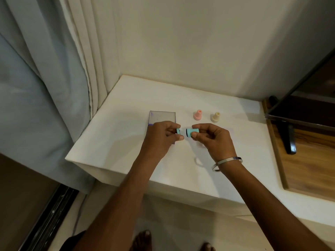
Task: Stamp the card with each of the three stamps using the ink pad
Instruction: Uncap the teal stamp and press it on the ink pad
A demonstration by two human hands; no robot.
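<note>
My right hand [210,137] holds a teal stamp [191,132] sideways, its dark face pointing left. A small teal cap [178,131] sits pinched in my left hand [161,136], a short gap away from the stamp. Behind my left hand lies the ink pad, its clear lid [162,117] open and flat on the white table [126,109]; the pad itself is mostly hidden under that hand. A pink stamp [197,115] and a cream stamp [215,117] stand upright behind my right hand. I cannot make out the card.
A dark screen [306,98] on a black foot [288,136] stands on a wooden board [308,165] at the right. Curtains [45,87] hang at the left, a wall rises behind. The table's front edge [145,180] runs below my forearms.
</note>
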